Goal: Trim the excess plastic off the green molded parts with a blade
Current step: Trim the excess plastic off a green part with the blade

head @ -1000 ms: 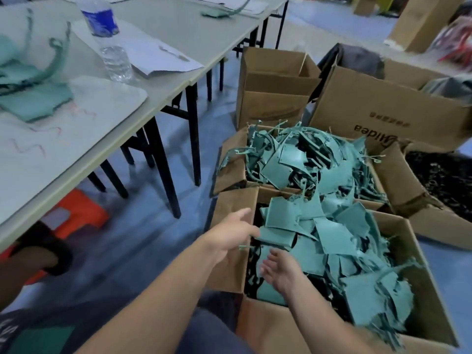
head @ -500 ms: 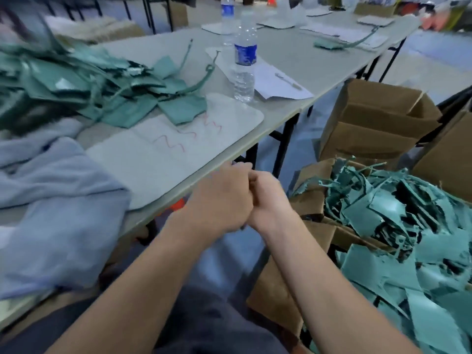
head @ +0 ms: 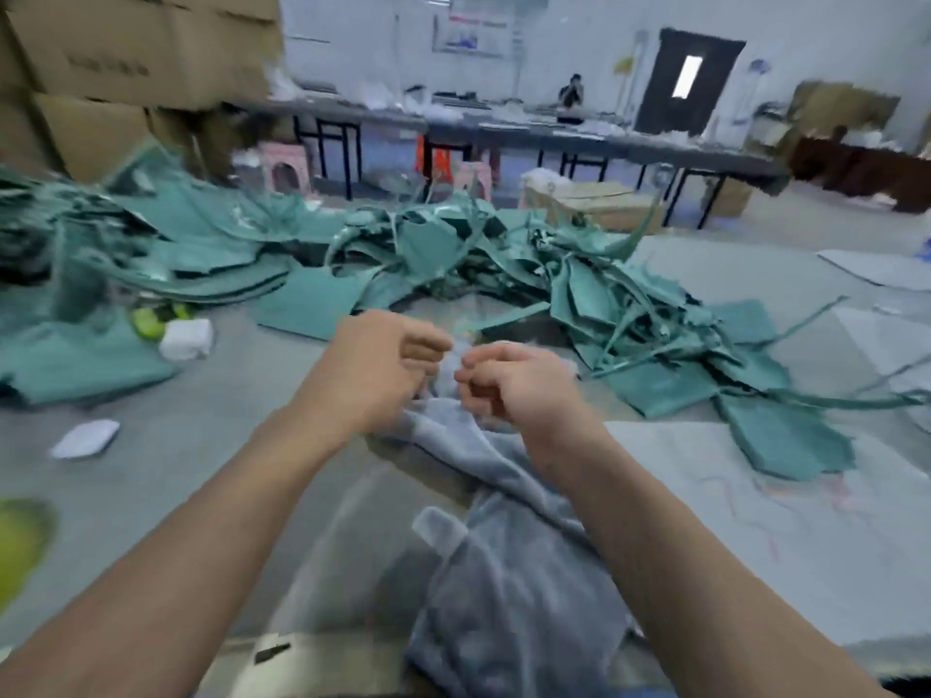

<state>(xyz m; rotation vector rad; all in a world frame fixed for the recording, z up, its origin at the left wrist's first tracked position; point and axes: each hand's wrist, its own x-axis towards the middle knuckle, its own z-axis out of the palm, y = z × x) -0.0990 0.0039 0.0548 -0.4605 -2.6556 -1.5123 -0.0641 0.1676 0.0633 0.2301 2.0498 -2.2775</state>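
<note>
A long heap of green molded parts (head: 453, 254) with thin trailing strips lies across the grey table (head: 166, 471), beyond my hands. More flat green pieces (head: 786, 440) spread to the right. My left hand (head: 373, 365) and my right hand (head: 509, 385) hover close together over a grey-blue cloth (head: 504, 546), fingertips almost touching. Both have curled fingers. Motion blur hides whether anything small sits between them, and I see no blade.
A white mat (head: 755, 521) with red squiggles lies at the right. A white block (head: 186, 340), a yellow-green object (head: 151, 322) and a small white packet (head: 85, 438) sit at the left. Cardboard boxes (head: 126, 68) stack up back left. Far tables (head: 504, 128) and a person (head: 572, 98) are behind.
My view swung from the boxes of green scraps on the floor up to the table. Both hands left the box, met together, and now sit slightly apart over the cloth.
</note>
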